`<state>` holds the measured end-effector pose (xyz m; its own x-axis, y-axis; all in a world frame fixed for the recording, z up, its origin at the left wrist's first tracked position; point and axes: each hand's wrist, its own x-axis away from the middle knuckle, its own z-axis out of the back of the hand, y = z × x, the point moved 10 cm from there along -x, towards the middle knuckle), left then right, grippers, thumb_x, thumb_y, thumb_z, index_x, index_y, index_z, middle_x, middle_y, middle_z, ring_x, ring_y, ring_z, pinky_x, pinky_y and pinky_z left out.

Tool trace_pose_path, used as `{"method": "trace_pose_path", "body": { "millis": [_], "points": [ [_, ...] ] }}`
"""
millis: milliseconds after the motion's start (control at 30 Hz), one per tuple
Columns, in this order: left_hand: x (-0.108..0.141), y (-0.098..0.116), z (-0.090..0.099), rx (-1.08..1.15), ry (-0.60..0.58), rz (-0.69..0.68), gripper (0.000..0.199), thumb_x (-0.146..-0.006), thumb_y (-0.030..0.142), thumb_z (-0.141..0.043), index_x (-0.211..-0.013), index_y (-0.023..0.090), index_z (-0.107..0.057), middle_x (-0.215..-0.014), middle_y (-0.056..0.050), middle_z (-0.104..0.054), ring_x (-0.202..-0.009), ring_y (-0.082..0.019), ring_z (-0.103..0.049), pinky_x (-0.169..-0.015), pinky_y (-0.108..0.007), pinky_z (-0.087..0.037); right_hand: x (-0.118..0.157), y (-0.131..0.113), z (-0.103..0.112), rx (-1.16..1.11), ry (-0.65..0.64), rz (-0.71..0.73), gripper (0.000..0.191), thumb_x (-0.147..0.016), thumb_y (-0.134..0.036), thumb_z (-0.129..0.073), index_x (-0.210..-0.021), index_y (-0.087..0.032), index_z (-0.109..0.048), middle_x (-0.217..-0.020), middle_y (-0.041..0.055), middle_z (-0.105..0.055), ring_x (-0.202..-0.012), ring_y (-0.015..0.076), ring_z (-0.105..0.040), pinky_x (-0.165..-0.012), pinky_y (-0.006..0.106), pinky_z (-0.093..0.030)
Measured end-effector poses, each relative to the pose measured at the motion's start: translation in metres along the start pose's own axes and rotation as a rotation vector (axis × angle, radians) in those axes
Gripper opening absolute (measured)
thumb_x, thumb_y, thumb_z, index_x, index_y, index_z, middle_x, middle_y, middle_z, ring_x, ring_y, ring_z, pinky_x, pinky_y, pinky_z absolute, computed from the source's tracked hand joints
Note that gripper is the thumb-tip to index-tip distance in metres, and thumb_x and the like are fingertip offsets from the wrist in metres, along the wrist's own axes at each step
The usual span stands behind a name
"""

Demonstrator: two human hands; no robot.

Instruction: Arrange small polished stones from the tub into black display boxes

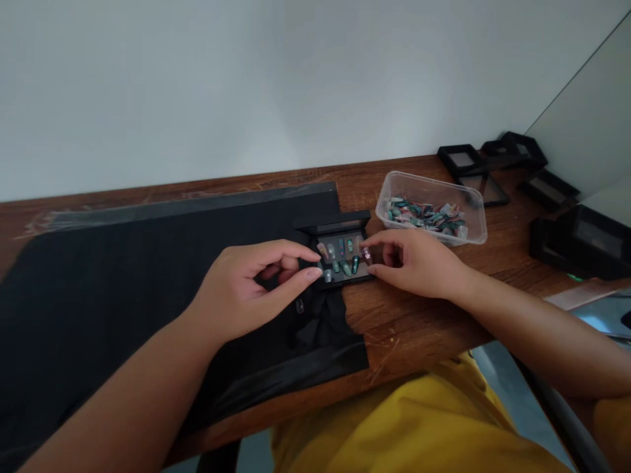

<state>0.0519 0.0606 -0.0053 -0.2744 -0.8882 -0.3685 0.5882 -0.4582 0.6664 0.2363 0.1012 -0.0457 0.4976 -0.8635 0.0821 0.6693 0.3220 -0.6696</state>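
A small black case lies between my hands, its lid tilted up at the back. Inside it, two rows of press-on nails in green, clear and pinkish tones rest on a pale panel. My left hand has its thumb and index fingertips at the case's left edge, holding it there. At the right edge, the thumb and index finger of my right hand close around a pink glittery nail. One loose clear nail lies on the black mat just under my left thumb.
Behind my right hand stands a clear plastic tub with many loose nails. Several black frame-like cases are spread along the right of the wooden table. A white wall rises behind.
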Motion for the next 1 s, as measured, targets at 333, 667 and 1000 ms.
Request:
{"method": "trace_pose_path", "body": {
  "millis": [333,667,1000],
  "points": [
    [0.001,0.005,-0.007,-0.025,-0.096,-0.041,0.025,-0.091,0.029,-0.07,-0.068,0.02,-0.066,-0.055,0.005,-0.058,-0.048,-0.007,-0.046,-0.049,-0.022,-0.034,0.0,0.0,-0.003,-0.043,-0.049,-0.011,0.036,-0.083,-0.022,-0.076,-0.118,-0.018,-0.077,-0.071,-0.0044,-0.064,-0.059,0.0093,-0.052,-0.061,0.026,-0.036],
    [0.003,-0.002,-0.01,0.003,-0.125,0.004,0.032,-0.092,0.03,-0.067,-0.062,0.02,-0.06,-0.054,0.005,-0.053,-0.048,-0.007,-0.04,-0.049,-0.023,-0.031,0.003,0.0,-0.002,0.003,-0.052,-0.01,0.034,-0.081,-0.025,-0.079,-0.115,-0.019,-0.077,-0.071,-0.004,-0.064,-0.06,0.0103,-0.053,-0.06,0.026,-0.035],
    [0.002,-0.004,-0.012,0.006,-0.151,0.011,0.03,-0.092,0.032,-0.067,-0.064,0.02,-0.063,-0.054,0.005,-0.055,-0.048,-0.008,-0.042,-0.048,-0.023,-0.032,0.004,0.001,0.003,0.047,-0.053,-0.024,0.042,-0.079,-0.027,-0.082,-0.12,-0.018,-0.073,-0.079,-0.0016,-0.069,-0.069,0.0132,-0.059,-0.064,0.028,-0.039]
  ]
}}
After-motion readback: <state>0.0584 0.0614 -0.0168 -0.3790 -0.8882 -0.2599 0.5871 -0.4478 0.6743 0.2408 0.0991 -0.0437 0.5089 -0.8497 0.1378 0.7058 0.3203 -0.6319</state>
